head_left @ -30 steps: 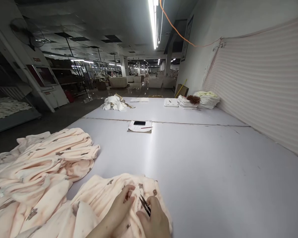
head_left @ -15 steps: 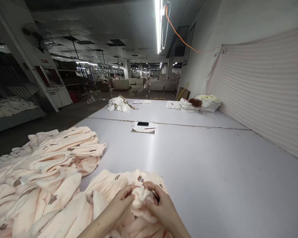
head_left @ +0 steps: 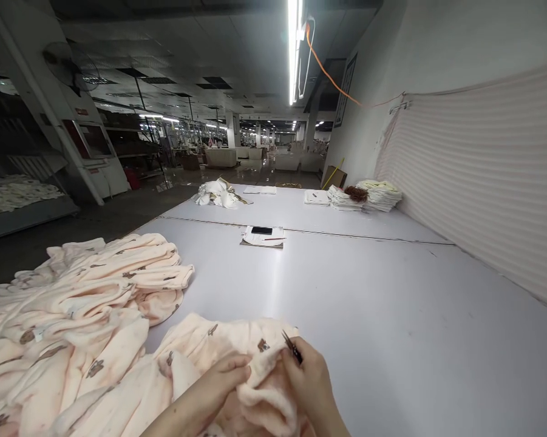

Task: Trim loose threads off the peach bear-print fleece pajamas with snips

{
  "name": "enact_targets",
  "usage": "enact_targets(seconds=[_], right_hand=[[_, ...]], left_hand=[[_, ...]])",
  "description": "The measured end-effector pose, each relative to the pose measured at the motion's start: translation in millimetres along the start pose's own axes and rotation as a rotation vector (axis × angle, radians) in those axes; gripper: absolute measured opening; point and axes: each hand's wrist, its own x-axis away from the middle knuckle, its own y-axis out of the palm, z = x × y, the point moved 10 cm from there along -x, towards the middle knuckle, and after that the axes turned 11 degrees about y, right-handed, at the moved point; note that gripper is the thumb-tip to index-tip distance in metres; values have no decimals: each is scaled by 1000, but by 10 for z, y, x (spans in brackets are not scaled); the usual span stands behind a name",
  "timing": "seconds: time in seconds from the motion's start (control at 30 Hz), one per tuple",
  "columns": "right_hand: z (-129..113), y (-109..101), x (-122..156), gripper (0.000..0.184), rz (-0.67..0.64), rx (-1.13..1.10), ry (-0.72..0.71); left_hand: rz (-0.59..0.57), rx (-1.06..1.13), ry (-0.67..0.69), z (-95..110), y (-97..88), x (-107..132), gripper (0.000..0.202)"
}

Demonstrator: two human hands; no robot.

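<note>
Pink fleece cloth (head_left: 266, 379) (printed with small brown figures) lies bunched on the near part of the wide, pale table (head_left: 368, 303), beside a larger heap of matching fleece (head_left: 100, 318) on the left. Well apart, farther up the table, sits a stack of papers (head_left: 254, 241). The left hand (head_left: 223, 376) is closed in, thumb and fingers pinching a fold of the cloth. The right hand (head_left: 312, 371) curls around small dark snips (head_left: 295, 350); its fingertips seem to touch the cloth too, though that is hard to see.
</note>
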Motion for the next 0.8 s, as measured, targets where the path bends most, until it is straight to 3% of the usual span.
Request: enact_targets(seconds=[0.1, 0.2, 0.3, 0.43, 0.63, 0.8], right_hand=[[-40, -74, -38, 16, 31, 8, -5], [-100, -57, 53, 9, -55, -2, -47], [-222, -64, 241, 12, -69, 43, -223], [-329, -62, 439, 21, 68, 248, -451], [-168, -117, 385, 18, 121, 191, -295], [-194, -50, 457, 21, 68, 185, -348]], left_hand=[[-66, 207, 1, 23, 141, 30, 17], [-39, 263, 51, 72, 129, 27, 16], [-43, 248, 63, 80, 136, 24, 16], [-53, 185, 49, 66, 168, 22, 9], [-64, 146, 50, 41, 163, 20, 12], [-68, 166, 49, 37, 166, 12, 9]])
